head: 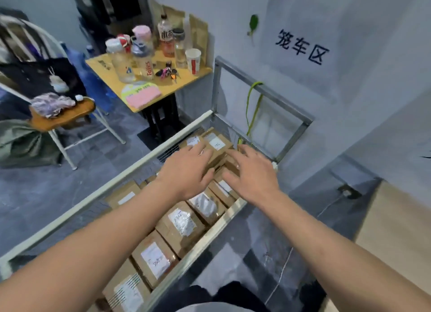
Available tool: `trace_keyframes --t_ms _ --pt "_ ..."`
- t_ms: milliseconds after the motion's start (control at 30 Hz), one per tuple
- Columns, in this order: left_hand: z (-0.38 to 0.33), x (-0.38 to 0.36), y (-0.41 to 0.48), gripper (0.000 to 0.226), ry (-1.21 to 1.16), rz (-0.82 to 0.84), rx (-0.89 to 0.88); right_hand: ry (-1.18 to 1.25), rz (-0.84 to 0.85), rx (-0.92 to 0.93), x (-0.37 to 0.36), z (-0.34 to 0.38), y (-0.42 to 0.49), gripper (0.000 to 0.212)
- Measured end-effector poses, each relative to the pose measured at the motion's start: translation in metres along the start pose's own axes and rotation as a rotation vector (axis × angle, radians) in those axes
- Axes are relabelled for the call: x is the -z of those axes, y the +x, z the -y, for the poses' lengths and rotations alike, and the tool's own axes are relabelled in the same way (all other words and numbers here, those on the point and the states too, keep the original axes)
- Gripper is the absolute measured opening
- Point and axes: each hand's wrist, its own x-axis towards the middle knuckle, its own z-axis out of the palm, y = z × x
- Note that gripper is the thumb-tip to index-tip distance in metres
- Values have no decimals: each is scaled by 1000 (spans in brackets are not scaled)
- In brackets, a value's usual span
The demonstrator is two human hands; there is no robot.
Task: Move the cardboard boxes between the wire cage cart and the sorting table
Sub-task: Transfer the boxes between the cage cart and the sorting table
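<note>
Both hands are empty with fingers spread: the left hand (186, 172) and right hand (253, 172) reach over the top cardboard box (215, 146), which sits on the stack at the far end of the wire cage cart (116, 179); whether they touch it is unclear. This looks like the pick-up step. Next, the palms need to close on opposite sides of the box and lift it clear of the rail.

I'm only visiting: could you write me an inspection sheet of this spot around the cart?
Surface: wire cage cart, its bed hidden under boxes; pale wooden top at the right edge.
Job's things: cardboard boxes with white labels fill the cart; a top box sits stacked at the far end.
Clutter: small yellow table with bottles, paper cup and keys; chair piled with clothes.
Grippers: left hand and right hand, fingers spread, reach over the top box; contact unclear.
Cables: green cord hangs on the cart's far frame; thin pale cable on the floor.
Surroundings: grey wall with black characters; grey floor.
</note>
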Motion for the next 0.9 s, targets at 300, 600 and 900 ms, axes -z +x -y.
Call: trace_keyframes --t_ms 300,600,900 --pt "-82 75 58 60 20 -157 -107 40 -192 -159 103 -79 -34 55" --pt "-177 113 122 60 8 -154 -410 104 -368 -404 165 -135 -94 62" --pt "-276 130 171 60 -43 -133 -801 113 -520 -788 194 -173 -158 69"
